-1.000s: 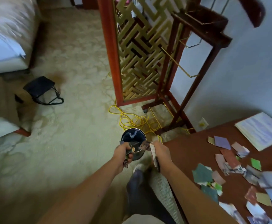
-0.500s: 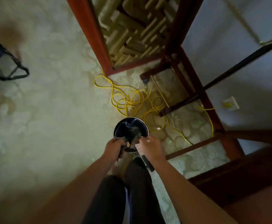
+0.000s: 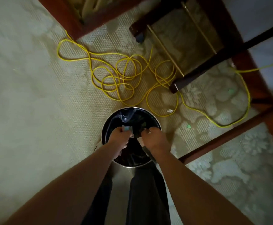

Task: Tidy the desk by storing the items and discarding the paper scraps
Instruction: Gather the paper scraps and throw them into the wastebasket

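A round metal bin (image 3: 109,120) with a black liner stands on the carpet right below me. Both my hands hover over its mouth. My left hand (image 3: 118,137) grips a small bunch of paper scraps (image 3: 127,128) that stick out above its fingers. My right hand (image 3: 153,138) is curled round more paper scraps (image 3: 140,141), whose pale edges show beneath the palm. The hands are a short gap apart. The desk is out of view.
A tangled yellow cable (image 3: 116,75) lies on the carpet just beyond the bin. Dark wooden stand legs (image 3: 202,69) and a red-brown frame (image 3: 226,137) stand to the right. Small paper bits (image 3: 188,126) lie on the floor right of the bin.
My view has tipped down from the desk to the floor. Both hands moved from beside the bin to over its mouth, still holding scraps.
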